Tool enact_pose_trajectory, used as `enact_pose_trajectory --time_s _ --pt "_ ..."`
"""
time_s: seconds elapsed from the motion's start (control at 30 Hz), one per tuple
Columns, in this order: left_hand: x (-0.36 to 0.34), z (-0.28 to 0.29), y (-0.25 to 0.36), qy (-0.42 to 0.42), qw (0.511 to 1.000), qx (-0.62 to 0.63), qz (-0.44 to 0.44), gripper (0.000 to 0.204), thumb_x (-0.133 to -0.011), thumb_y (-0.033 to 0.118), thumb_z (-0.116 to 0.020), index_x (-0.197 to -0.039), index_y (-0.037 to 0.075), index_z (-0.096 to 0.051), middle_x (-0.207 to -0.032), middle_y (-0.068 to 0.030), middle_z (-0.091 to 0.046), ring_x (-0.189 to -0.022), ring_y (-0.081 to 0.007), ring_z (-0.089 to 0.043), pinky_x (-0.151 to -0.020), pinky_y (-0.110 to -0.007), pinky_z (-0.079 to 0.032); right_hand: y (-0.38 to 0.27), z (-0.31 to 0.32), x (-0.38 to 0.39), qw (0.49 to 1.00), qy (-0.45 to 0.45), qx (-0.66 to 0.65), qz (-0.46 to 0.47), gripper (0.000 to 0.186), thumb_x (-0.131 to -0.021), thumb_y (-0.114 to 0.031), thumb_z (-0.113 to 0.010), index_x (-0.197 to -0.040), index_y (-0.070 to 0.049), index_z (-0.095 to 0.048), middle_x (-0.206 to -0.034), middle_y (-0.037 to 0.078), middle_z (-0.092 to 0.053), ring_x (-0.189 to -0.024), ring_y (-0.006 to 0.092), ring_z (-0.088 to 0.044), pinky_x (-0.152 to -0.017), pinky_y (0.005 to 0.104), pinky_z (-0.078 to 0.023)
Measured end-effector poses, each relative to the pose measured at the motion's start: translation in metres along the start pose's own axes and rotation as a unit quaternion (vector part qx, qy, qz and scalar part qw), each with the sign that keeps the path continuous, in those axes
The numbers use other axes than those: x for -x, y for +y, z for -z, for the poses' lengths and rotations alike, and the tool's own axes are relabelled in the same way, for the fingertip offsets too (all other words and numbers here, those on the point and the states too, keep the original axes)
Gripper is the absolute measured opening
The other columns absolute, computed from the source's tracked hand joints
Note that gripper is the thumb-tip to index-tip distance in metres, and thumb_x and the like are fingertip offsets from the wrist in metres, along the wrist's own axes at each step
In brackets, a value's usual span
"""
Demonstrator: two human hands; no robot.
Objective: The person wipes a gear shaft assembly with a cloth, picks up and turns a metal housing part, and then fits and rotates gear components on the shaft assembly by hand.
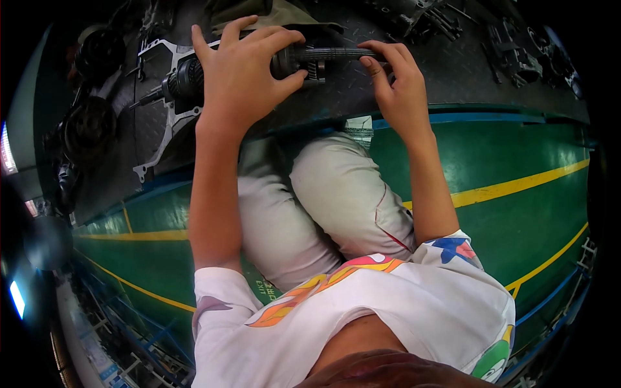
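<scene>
Gripped in both hands: dark ribbed shaft [326,57], lying level across grey tread-plate bench [453,71]. Left hand [242,71] wrapped over thick end of shaft, fingers curled shut around it, thumb tucked beneath. Right hand [394,81] pinching thin end of shaft between fingertips and thumb, closed narrowly on it.

Below the grip: green floor [491,168] with yellow lines, then bent knees in pale trousers [336,194], then white printed shirt [388,310] nearest the camera.

Just left of the left hand: silver housing [165,97] with bolt lugs, lying flat on bench, dark geared part at its middle. Thick end of shaft seems to meet that housing, hidden by left hand; cannot tell whether seated in it or merely touching.

Further left of the grip: round black parts [90,126] stacked near bench edge. Far right beyond right hand: more dark metal castings [517,52], well apart from shaft.

Progress, as a judgement: shaft in hand and lined up with housing, fitting or removal seemingly mid-way; no loose bolts or tools seen near hands, other parts on bench untouched.
</scene>
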State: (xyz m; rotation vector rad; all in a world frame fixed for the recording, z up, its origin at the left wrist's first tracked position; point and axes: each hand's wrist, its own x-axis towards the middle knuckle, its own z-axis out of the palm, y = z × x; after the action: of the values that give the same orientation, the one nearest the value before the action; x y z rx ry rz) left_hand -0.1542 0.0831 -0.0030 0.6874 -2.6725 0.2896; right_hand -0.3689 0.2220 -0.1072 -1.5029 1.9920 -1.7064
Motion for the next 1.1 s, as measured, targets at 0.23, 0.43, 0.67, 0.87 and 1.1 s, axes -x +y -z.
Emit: enact_pose_trajectory --time_s 0.23,0.43,0.67,0.87,1.1 --pt "0.005 -0.003 -0.003 0.013 0.999 0.009 0.030 0.072 -0.078 0.044 -0.099 -0.144 0.027 -0.078 -0.138 -0.0013 -0.081 -0.150 -0.0308 -0.059 -0.129 -0.082 -0.018 0.005 -0.008 0.003 0.998 0.023 -0.054 -0.005 0.022 -0.110 -0.019 -0.075 -0.129 -0.007 -0.079 -0.119 0.012 -0.071 -0.091 0.0249 -0.072 -0.079 0.0336 -0.056" --pt "0.009 -0.004 0.000 0.026 0.999 -0.017 0.030 0.076 -0.076 0.043 -0.099 -0.147 0.027 -0.076 -0.138 -0.0005 -0.080 -0.151 -0.0307 -0.058 -0.128 -0.081 -0.021 -0.002 -0.008 0.007 0.999 0.021 -0.036 -0.009 0.026 -0.110 -0.020 -0.076 -0.133 -0.009 -0.079 -0.122 0.010 -0.071 -0.092 0.0225 -0.071 -0.080 0.0321 -0.056" --pt "0.009 -0.001 0.022 0.024 0.997 -0.048 0.059 0.081 -0.079 0.040 -0.097 -0.155 0.030 -0.069 -0.152 -0.0031 -0.072 -0.154 -0.0321 -0.054 -0.127 -0.082 -0.026 -0.019 -0.015 0.028 0.997 0.064 -0.040 -0.020 0.044 -0.104 -0.014 -0.075 -0.148 -0.014 -0.073 -0.150 0.013 -0.059 -0.105 0.0247 -0.069 -0.089 0.0338 -0.058" --pt "0.026 0.012 0.083 0.070 0.994 0.063 0.047 0.065 -0.090 0.024 -0.084 -0.153 0.019 -0.070 -0.149 -0.0075 -0.069 -0.146 -0.0343 -0.059 -0.126 -0.066 -0.036 -0.051 -0.021 0.098 0.998 0.054 -0.029 0.003 0.065 -0.093 -0.006 -0.074 -0.156 -0.005 -0.060 -0.157 0.020 -0.049 -0.130 0.0358 -0.056 -0.104 0.0417 -0.053" --pt "0.054 -0.006 0.119 0.105 0.977 0.186 0.024 0.048 -0.086 0.008 -0.073 -0.133 0.015 -0.081 -0.131 -0.0077 -0.077 -0.128 -0.0334 -0.069 -0.120 -0.056 -0.046 -0.056 -0.015 0.098 0.982 -0.079 -0.153 0.074 0.055 -0.087 -0.007 -0.077 -0.140 0.000 -0.063 -0.130 0.025 -0.064 -0.112 0.0447 -0.063 -0.095 0.0454 -0.052"
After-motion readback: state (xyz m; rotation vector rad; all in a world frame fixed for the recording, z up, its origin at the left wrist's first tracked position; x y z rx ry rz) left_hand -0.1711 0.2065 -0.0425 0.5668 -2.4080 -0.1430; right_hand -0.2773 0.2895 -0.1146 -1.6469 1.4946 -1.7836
